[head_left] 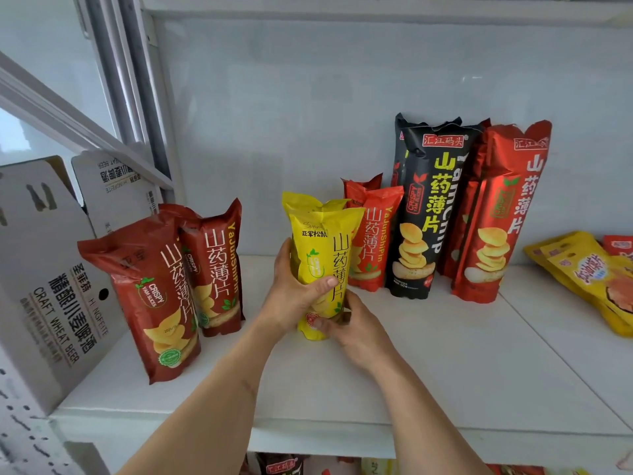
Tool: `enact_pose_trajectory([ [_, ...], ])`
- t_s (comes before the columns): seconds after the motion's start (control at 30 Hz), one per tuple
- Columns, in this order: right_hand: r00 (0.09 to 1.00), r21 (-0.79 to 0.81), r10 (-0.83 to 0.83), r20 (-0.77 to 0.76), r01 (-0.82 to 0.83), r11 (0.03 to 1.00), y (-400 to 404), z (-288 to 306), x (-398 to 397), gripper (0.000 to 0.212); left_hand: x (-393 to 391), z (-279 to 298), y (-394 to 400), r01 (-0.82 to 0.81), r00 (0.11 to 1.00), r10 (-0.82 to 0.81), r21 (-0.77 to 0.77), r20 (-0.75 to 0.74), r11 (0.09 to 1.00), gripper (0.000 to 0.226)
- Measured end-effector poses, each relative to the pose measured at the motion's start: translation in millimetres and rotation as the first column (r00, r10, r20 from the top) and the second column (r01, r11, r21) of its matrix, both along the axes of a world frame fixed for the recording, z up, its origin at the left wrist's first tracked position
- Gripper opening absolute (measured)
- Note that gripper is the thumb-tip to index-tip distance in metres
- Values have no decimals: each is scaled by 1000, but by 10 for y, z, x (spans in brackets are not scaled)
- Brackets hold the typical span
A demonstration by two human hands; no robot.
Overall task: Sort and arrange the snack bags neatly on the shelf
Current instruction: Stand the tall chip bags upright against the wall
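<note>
both hands hold one upright yellow snack bag (320, 265) mid-shelf.

the bag is a tall, narrow pouch, bright yellow, with a crimped top, black vertical characters down its right side, a small green-and-white emblem at centre and a red seal near the base; a second yellow bag (301, 204) stands directly behind it, touching. the left hand (294, 293) wraps the bag's left side at mid-height, thumb across the front. the right hand (352, 323) grips the bag's base from the right, fingers curled round it. the bag stands on the white shelf (445, 365), about midway between its left and right edges, nearer the back wall than the front edge. two dark red bags (178, 279) stand toward the left edge; orange-red bags (373, 241), a black bag (424, 214) and tall red bags (496, 217) stand to the right.
</note>
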State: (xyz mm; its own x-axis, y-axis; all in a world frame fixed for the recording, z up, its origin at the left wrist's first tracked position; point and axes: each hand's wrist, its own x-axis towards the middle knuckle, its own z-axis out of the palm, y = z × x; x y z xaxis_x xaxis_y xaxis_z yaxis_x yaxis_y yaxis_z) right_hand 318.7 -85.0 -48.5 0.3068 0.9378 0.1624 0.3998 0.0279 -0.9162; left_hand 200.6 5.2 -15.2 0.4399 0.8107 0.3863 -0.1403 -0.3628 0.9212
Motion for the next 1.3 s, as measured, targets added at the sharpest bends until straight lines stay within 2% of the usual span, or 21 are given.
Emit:
enact_pose_trajectory([
  [0.1,1000,17,-16,-6,16,1000,198,16,21,73,69,1,202,5,1000,-5,-10,-16,1000,97],
  [0.23,998,32,-56,-8,57,998,462,-1,76,81,179,12,468,5,999,-6,-16,-33,1000,79],
  [0.33,996,35,-92,2,92,995,640,-37,120,86,257,14,652,15,999,-16,-25,-38,1000,74],
  [0.43,989,29,-149,16,149,988,770,-56,156,80,309,7,818,31,999,-33,-42,-34,999,81],
  [0.57,972,24,-234,17,234,972,919,-83,188,68,352,-2,970,39,997,-44,-84,-57,996,116],
  [0.63,963,26,-269,24,268,963,984,-87,189,66,377,-11,1028,35,997,-42,-103,-67,994,124],
  [0.9,925,40,-373,73,371,928,1144,-91,181,58,509,-45,1167,38,997,-48,-145,-66,989,124],
  [1.07,886,55,-452,98,449,892,1194,-123,160,57,570,-71,1194,53,997,-61,-141,-49,989,101],
  [1.2,864,55,-491,113,488,871,1203,-142,145,55,573,-83,1207,35,999,-41,-155,-30,987,119],
  [1.3,858,54,-499,120,497,866,1196,-126,134,56,581,-96,1202,7,999,-15,-161,-44,987,119],
])
